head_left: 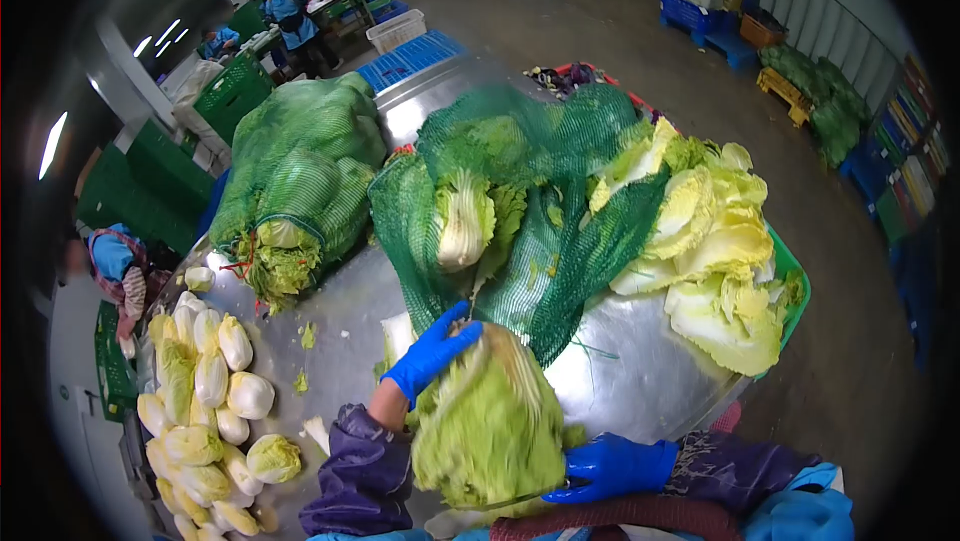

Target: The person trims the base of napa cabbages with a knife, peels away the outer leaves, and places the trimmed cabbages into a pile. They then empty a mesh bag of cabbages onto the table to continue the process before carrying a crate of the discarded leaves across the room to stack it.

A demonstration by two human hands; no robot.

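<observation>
A large leafy napa cabbage (490, 421), slightly blurred, is held close to my body above the metal table. My left hand (435, 353), in a blue glove, grips its upper end, fingers laid over the stem part. At the cabbage's lower right side is my right hand (615, 468), also gloved in blue, with its fingers curled. What those fingers hold is hidden. Just beyond the cabbage lies an opened green mesh bag (530, 241), with another napa cabbage (464, 223) showing its white base at the mouth.
Trimmed pale cabbages (212, 381) are piled at left on the metal table (350, 331). A full green mesh sack (300, 161) stands behind them. Loose yellow leaves (715, 241) heap over a green crate (795, 286) at right. A co-worker (120, 266) is at far left.
</observation>
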